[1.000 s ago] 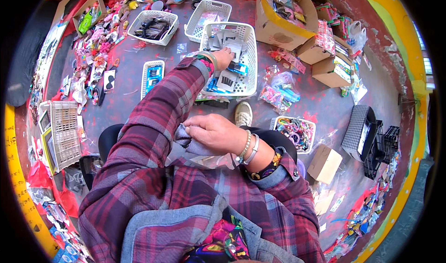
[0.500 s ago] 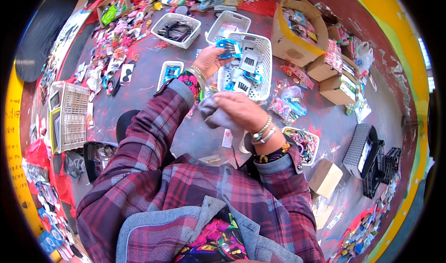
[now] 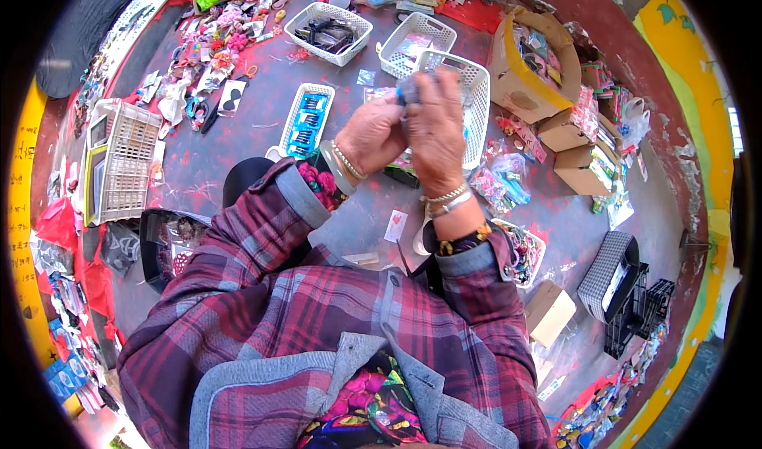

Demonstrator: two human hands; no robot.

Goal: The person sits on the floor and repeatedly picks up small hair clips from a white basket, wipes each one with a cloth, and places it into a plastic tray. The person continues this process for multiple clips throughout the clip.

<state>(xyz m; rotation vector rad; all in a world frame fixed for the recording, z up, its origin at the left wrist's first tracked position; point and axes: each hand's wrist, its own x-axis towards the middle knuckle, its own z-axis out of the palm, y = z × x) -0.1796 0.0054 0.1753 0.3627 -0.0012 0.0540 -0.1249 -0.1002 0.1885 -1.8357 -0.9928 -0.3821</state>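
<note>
On the red-flecked grey floor (image 3: pixel 258 120) stands a white basket (image 3: pixel 478 125); near it, left hand (image 3: pixel 367 138) fingers pinch a mostly hidden blue packet (image 3: pixel 399 96), right hand (image 3: pixel 435 136) fingers a grey cloth (image 3: pixel 410 92).

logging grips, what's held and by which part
The left hand holds a blue item, mostly hidden, gripped part unclear; the right hand perhaps a grey cloth, hold hidden.

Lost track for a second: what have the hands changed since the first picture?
The left hand left the large white basket carrying a blue packet, now mostly hidden; the right hand moved forward to meet it. The big cardboard box and narrow white tray stayed put.
</note>
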